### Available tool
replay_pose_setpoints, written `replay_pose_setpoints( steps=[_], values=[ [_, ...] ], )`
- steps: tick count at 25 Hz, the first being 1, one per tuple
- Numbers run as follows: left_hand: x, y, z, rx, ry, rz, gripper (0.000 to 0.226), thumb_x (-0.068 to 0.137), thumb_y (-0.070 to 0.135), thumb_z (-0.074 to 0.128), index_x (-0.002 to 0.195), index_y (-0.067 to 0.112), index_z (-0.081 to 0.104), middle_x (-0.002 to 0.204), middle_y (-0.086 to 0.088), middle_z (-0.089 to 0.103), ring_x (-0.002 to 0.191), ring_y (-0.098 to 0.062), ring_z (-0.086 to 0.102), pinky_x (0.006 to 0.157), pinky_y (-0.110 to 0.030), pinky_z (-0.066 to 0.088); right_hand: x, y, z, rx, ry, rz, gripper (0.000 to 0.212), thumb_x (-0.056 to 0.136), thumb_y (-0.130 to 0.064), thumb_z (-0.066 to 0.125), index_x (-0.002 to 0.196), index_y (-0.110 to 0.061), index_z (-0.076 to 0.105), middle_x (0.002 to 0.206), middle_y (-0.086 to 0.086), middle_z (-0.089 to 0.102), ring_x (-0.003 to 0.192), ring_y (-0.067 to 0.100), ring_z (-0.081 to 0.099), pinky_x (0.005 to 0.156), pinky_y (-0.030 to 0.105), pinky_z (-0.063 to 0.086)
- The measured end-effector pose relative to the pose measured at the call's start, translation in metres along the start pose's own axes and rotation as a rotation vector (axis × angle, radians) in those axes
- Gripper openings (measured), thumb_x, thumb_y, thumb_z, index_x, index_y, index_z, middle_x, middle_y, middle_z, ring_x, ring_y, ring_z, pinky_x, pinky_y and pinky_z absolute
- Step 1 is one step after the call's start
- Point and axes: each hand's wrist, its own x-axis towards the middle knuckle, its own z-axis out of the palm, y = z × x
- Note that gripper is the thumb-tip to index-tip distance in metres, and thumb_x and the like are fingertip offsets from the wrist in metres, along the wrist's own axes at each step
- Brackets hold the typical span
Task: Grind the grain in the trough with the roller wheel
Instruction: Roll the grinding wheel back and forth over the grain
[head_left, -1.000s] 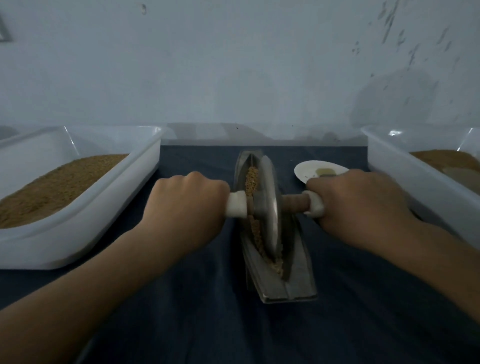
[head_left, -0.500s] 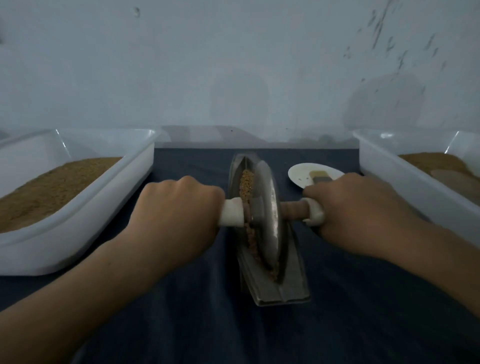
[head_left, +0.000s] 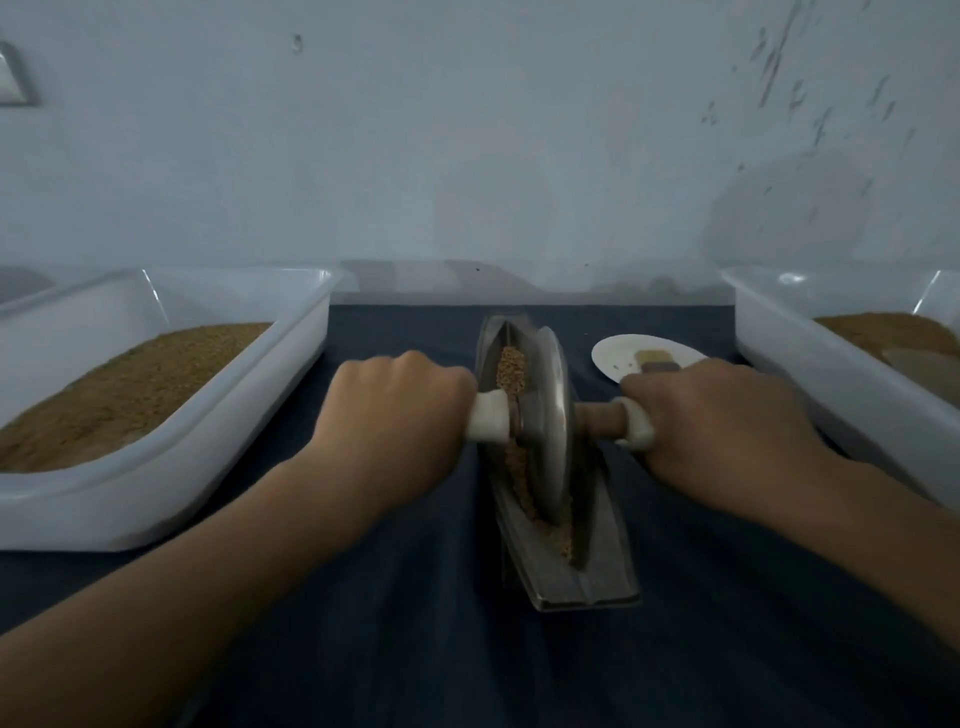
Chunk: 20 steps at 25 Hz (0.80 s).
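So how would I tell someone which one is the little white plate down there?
Find the dark blue cloth between the big white left tub and right tub. Just right of the metal trough in its middle, beyond the right hand, lies the plate. It alone is small, round and flat, carrying a little block rather than a brown heap.

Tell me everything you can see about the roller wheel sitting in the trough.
The roller wheel is a thin, dull grey disc that looks like metal. It stands on edge in the narrow metal trough. A crossbar runs through its centre, brownish and wood-like beside the disc, with a white grip at each end. The left hand grips one end and the right hand grips the other. The wheel's lower rim sits in the tan grain lying along the trough's groove.
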Motion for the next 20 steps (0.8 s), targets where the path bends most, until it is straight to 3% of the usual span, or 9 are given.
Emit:
replay_pose_setpoints(
  steps=[2, 4, 6, 7, 10, 12, 14, 17, 20],
  values=[
    [-0.011, -0.005, -0.005, -0.021, 0.043, 0.004, 0.056, 0.056, 0.033, 0.08, 0.064, 0.032, 0.025, 0.049, 0.01, 0.028, 0.037, -0.013, 0.023, 0.047, -0.017, 0.009, -0.008, 0.002, -0.009, 0.013, 0.116, -0.063, 0.024, 0.067, -0.044, 0.057, 0.066, -0.034, 0.036, 0.055, -0.016, 0.019, 0.045, 0.004, 0.018, 0.047, 0.016, 0.009],
    [-0.005, -0.003, 0.005, -0.012, -0.042, -0.071, 0.046, 0.067, 0.037, 0.076, 0.062, 0.031, 0.03, 0.054, 0.011, 0.029, 0.04, -0.012, 0.026, 0.045, -0.021, 0.014, 0.014, -0.004, -0.01, -0.109, 0.076, -0.042, 0.03, 0.064, -0.041, 0.067, 0.062, -0.031, 0.039, 0.056, -0.016, 0.016, 0.047, 0.001, 0.01, 0.047, 0.015, 0.009],
    [0.028, -0.001, 0.024, -0.023, -0.09, -0.158, 0.014, 0.084, 0.033, 0.065, 0.077, 0.027, 0.054, 0.067, 0.007, 0.039, 0.057, -0.02, 0.05, 0.051, -0.03, 0.029, 0.049, -0.012, 0.002, -0.066, -0.091, 0.067, 0.027, 0.075, -0.036, 0.071, 0.069, -0.031, 0.045, 0.062, -0.01, 0.042, 0.049, 0.011, 0.032, 0.049, 0.023, 0.023],
    [0.049, -0.002, 0.027, -0.018, -0.118, -0.171, 0.005, 0.088, 0.029, 0.061, 0.088, 0.024, 0.061, 0.073, 0.003, 0.046, 0.069, -0.025, 0.059, 0.056, -0.033, 0.034, 0.065, -0.012, 0.008, 0.01, -0.191, 0.126, 0.019, 0.082, -0.035, 0.069, 0.076, -0.031, 0.05, 0.075, -0.005, 0.056, 0.061, 0.019, 0.048, 0.055, 0.028, 0.032],
    [0.076, -0.007, 0.028, -0.018, -0.168, -0.162, 0.011, 0.089, 0.027, 0.06, 0.097, 0.022, 0.065, 0.087, -0.004, 0.06, 0.08, -0.03, 0.063, 0.061, -0.036, 0.038, 0.081, -0.008, 0.021, 0.073, -0.294, 0.177, 0.011, 0.088, -0.034, 0.065, 0.086, -0.032, 0.054, 0.092, 0.0, 0.064, 0.084, 0.026, 0.06, 0.065, 0.035, 0.039],
    [0.044, -0.004, 0.026, -0.024, -0.1, -0.171, 0.013, 0.084, 0.032, 0.066, 0.083, 0.023, 0.057, 0.072, 0.002, 0.051, 0.062, -0.023, 0.055, 0.055, -0.033, 0.033, 0.062, -0.004, 0.014, 0.009, -0.181, 0.079, 0.023, 0.083, -0.034, 0.068, 0.075, -0.032, 0.047, 0.075, -0.007, 0.055, 0.065, 0.019, 0.054, 0.054, 0.03, 0.034],
    [0.0, 0.005, 0.016, -0.062, 0.012, -0.138, 0.044, 0.068, 0.034, 0.079, 0.068, 0.027, 0.035, 0.056, 0.01, 0.023, 0.043, -0.01, 0.021, 0.045, -0.024, 0.019, 0.033, -0.005, -0.002, -0.076, 0.01, -0.07, 0.046, 0.065, -0.034, 0.077, 0.063, -0.032, 0.031, 0.055, -0.014, 0.03, 0.044, 0.004, 0.028, 0.044, 0.02, 0.017],
    [-0.009, 0.001, 0.006, -0.092, 0.106, -0.061, 0.066, 0.048, 0.036, 0.085, 0.063, 0.032, 0.021, 0.054, 0.014, 0.008, 0.044, -0.004, 0.0, 0.047, -0.015, 0.005, 0.013, -0.004, -0.016, -0.091, 0.102, -0.133, 0.052, 0.051, -0.032, 0.083, 0.059, -0.032, 0.032, 0.056, -0.017, 0.01, 0.049, -0.004, 0.005, 0.049, 0.014, 0.006],
    [0.013, 0.001, 0.022, -0.025, -0.036, -0.127, 0.023, 0.072, 0.035, 0.072, 0.069, 0.026, 0.052, 0.059, 0.01, 0.022, 0.045, -0.011, 0.019, 0.045, -0.026, 0.023, 0.038, -0.01, 0.001, -0.126, -0.051, 0.011, 0.045, 0.074, -0.036, 0.077, 0.065, -0.032, 0.034, 0.058, -0.013, 0.03, 0.046, 0.008, 0.026, 0.047, 0.021, 0.017]
  ],
)
